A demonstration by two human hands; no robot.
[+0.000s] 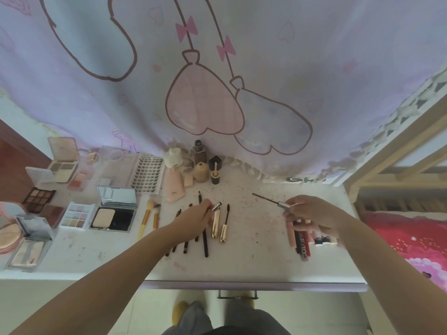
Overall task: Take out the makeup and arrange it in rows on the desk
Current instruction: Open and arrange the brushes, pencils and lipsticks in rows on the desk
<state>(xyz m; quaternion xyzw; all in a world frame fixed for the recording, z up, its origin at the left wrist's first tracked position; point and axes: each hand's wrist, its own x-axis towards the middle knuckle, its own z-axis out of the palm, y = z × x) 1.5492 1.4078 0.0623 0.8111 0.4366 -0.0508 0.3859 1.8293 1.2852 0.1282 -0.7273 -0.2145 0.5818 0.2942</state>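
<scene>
Makeup covers most of the tabletop (254, 267), largest pieces toward the left edge: open palettes (40, 198), powder compact (113, 217), lash tray (147, 175). Bottles (200, 171) stand along the back edge under the hanging curtain (217, 68). Mid-tabletop: two brushes (150, 217), then a row of thin pencils (204, 235) and gold tubes (223, 229). Lip tubes (302, 238) lie near the right edge, partly under the right hand.

Left hand (193, 220) hovers over the pencil row, fingers pinching a small silver-tipped tube (217, 206). Right hand (312, 213) has fingers curled round the silver cap of a thin wand (268, 199), tip pointing toward the back left, raised above the tabletop as far as I can tell.

Handling, judged: wand and tube are light, stiff, smooth, likely to roll. Wand stem is thin and may smear, so grip by the cap only. Tube best taken mid-barrel. Palettes have hinged lids, likely fragile; lift by the base.
</scene>
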